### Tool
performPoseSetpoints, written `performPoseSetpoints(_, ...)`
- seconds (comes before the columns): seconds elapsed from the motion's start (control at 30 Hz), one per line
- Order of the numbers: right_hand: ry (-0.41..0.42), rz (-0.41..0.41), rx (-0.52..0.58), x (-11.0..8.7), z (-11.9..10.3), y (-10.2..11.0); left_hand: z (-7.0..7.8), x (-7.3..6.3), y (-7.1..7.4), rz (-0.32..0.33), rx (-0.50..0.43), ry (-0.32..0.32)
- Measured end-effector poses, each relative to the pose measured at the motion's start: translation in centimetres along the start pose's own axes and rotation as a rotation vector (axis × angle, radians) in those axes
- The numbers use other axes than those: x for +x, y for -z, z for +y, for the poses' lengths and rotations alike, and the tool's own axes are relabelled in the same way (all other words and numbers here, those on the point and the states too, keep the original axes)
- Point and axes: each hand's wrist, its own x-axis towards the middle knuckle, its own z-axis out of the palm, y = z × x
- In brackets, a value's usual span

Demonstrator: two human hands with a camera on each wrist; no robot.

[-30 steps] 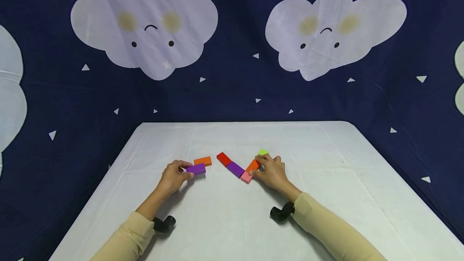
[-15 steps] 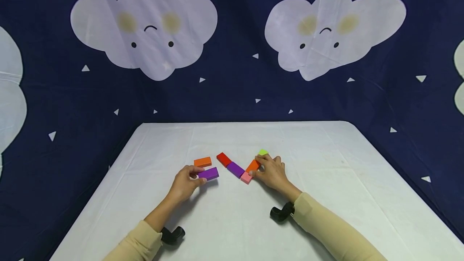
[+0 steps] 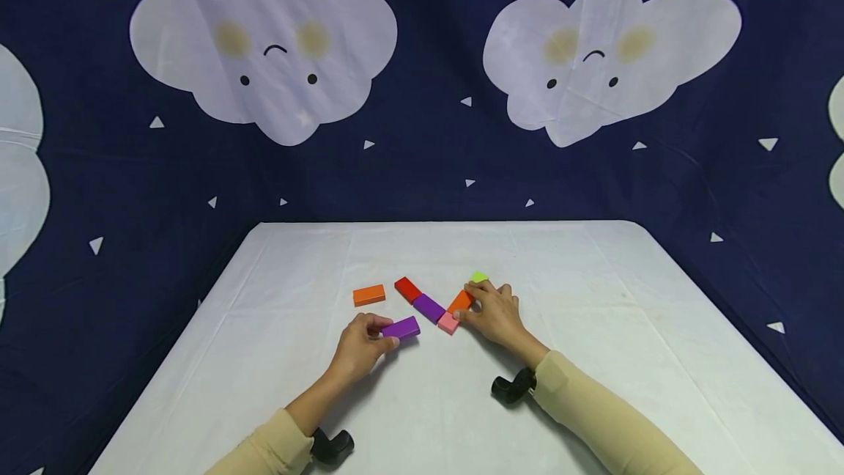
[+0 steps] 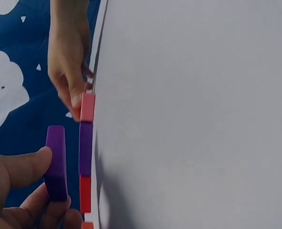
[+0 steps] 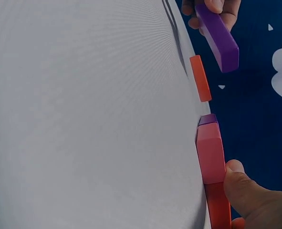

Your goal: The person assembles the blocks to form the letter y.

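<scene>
My left hand (image 3: 359, 349) pinches a purple block (image 3: 401, 328) between thumb and fingers, held above the table in front of the other blocks. On the table lies a V-shaped line: a red block (image 3: 407, 289), a second purple block (image 3: 429, 308), a small pink block (image 3: 448, 322) at the corner, an orange block (image 3: 459, 302) and a lime-green block (image 3: 479, 277). My right hand (image 3: 496, 314) grips the orange block of that line, partly hiding it and the green one. The right thumb (image 5: 245, 188) sits by the joint of pink and orange in the right wrist view.
Another orange block (image 3: 369, 295) lies alone left of the red one. The white-covered table (image 3: 560, 262) ends in front of a dark blue cloth (image 3: 435, 167) printed with clouds. Black curved pieces (image 3: 513, 388) sit at both wrists.
My left hand has carried the purple block right and toward me, away from the lone orange block. The right hand and the line of blocks have stayed in place.
</scene>
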Motion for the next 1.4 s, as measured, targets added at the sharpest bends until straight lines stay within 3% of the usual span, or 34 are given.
performPoseSetpoints(0.63, 0.002, 0.013, -0.002, 0.1, -0.1, 0.0, 0.8, -0.2, -2.8, -0.009, 0.064, -0.038)
performPoseSetpoints(1.07, 0.002, 0.018, -0.005, 0.0, 0.0, -0.1, 0.9, -0.2, -3.8, -0.004, 0.109, -0.035)
performPoseSetpoints(1.4, 0.004, 0.022, -0.009, 0.0, 0.0, -0.1, 1.0, -0.3, -4.0, -0.007, 0.185, -0.087)
